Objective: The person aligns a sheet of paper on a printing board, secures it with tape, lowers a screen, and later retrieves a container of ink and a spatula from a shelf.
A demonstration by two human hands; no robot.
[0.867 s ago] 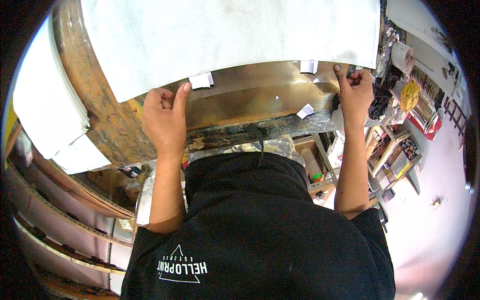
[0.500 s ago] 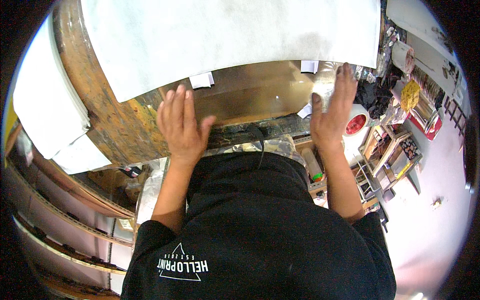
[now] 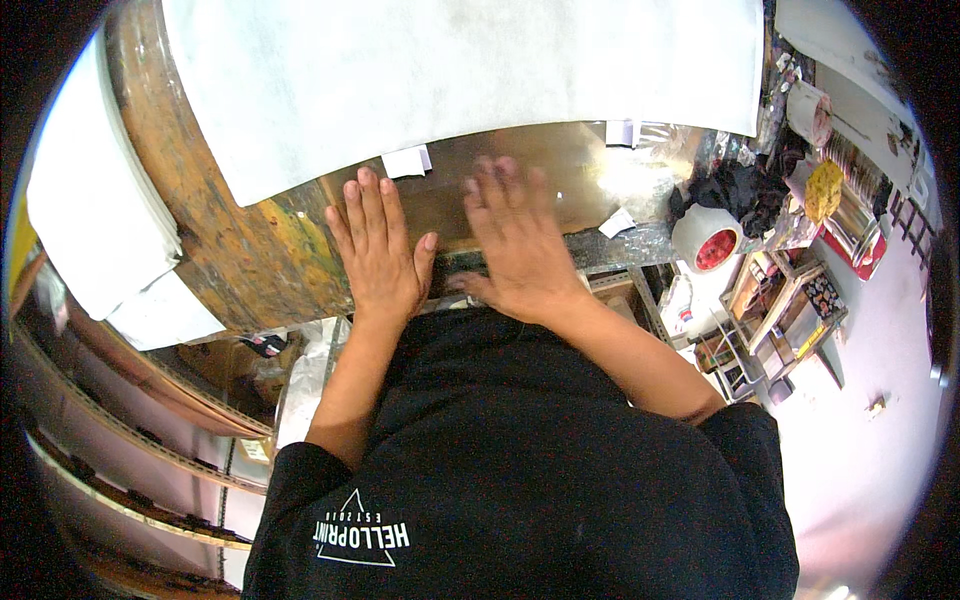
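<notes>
A large white sheet [image 3: 460,75] lies across the work table, its near edge curving in front of my hands. Below that edge shows a brown, glossy board [image 3: 440,205]. My left hand [image 3: 382,260], fingers stretched and palm down, is over the board's left part, its fingertips near a small folded white tab [image 3: 406,162]. To the right of it, my right hand [image 3: 520,240] has its fingers spread, somewhat blurred, over the middle of the board. Neither hand holds anything. Another white tab [image 3: 622,132] sits at the sheet's edge farther right.
A stack of white sheets [image 3: 95,190] lies on the stained wooden table [image 3: 235,230] at left. A tape roll [image 3: 707,240], black cloth [image 3: 738,195], yellow sponge [image 3: 823,192] and a small white scrap [image 3: 617,222] are at right. Shelves [image 3: 150,450] stand lower left.
My right hand has swept left from the board's right end to its middle, beside my left hand. My left hand has shifted slightly right. The sheet looks unmoved.
</notes>
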